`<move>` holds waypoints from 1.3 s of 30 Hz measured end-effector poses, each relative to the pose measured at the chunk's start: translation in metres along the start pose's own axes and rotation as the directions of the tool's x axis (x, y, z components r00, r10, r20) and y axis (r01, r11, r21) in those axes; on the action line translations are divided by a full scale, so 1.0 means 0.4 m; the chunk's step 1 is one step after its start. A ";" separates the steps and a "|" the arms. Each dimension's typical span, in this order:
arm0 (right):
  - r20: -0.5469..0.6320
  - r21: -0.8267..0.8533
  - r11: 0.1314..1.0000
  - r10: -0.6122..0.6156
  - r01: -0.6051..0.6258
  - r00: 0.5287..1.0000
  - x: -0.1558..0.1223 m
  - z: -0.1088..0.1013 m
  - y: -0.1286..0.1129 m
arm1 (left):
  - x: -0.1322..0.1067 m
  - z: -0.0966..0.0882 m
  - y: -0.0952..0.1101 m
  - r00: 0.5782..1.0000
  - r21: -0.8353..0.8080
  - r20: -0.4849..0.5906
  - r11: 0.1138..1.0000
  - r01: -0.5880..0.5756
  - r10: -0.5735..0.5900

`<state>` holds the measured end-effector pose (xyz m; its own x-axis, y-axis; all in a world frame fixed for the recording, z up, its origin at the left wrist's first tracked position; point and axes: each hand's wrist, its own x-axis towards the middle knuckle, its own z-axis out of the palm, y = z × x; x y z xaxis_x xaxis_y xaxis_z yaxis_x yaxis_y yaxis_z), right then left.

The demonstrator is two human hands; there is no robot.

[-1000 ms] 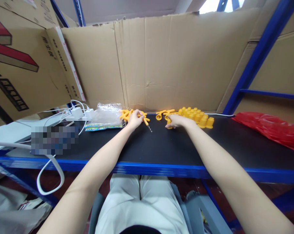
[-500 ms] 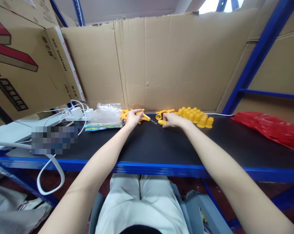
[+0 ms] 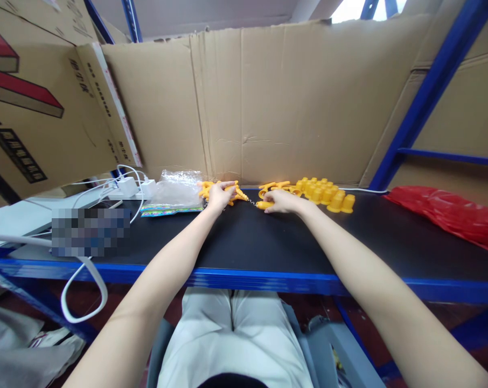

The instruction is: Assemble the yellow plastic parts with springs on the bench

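Observation:
My left hand (image 3: 217,196) reaches far back on the black shelf top (image 3: 268,242), fingers pinched on a small yellow plastic piece (image 3: 236,195) at the edge of a pile of yellow parts (image 3: 207,188). A thin metal spring (image 3: 250,201) juts from that piece towards the right. My right hand (image 3: 282,201) is closed on another yellow piece (image 3: 264,205) just right of the spring. Behind it lie loose yellow handles (image 3: 274,186) and a cluster of yellow caps (image 3: 325,194).
A clear plastic bag (image 3: 177,188) on a coloured card lies left of the pile. White chargers and cables (image 3: 126,188) sit further left. A red plastic bag (image 3: 450,213) lies at the right. Cardboard (image 3: 288,108) walls the back; a blue shelf edge (image 3: 248,280) runs along the front.
My right hand slid left with its yellow piece until it nearly meets the spring. My left hand shifted slightly back and turned its piece, so the spring now points right.

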<state>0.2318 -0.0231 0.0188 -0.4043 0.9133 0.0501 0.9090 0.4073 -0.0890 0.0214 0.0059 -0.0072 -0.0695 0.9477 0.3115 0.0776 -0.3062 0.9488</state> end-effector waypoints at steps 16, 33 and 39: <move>-0.057 0.146 0.988 -0.049 0.057 0.997 0.007 0.013 0.001 | 0.002 -0.001 0.002 1.000 0.010 -0.018 1.000 0.002 -0.002; -0.149 0.151 0.987 -0.037 0.060 0.988 0.017 0.021 0.026 | -0.013 -0.040 -0.016 0.857 0.626 0.464 0.601 -0.497 0.225; -0.146 0.235 0.963 -0.101 0.133 0.984 0.010 0.019 0.016 | -0.011 -0.043 -0.014 0.869 0.663 0.450 0.573 -0.481 0.208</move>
<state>0.2353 -0.0167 0.0107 -0.4744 0.8564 0.2035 0.7976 0.5160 -0.3123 0.0043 0.0018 -0.0131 0.4030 0.7999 0.4447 0.7376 -0.5715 0.3596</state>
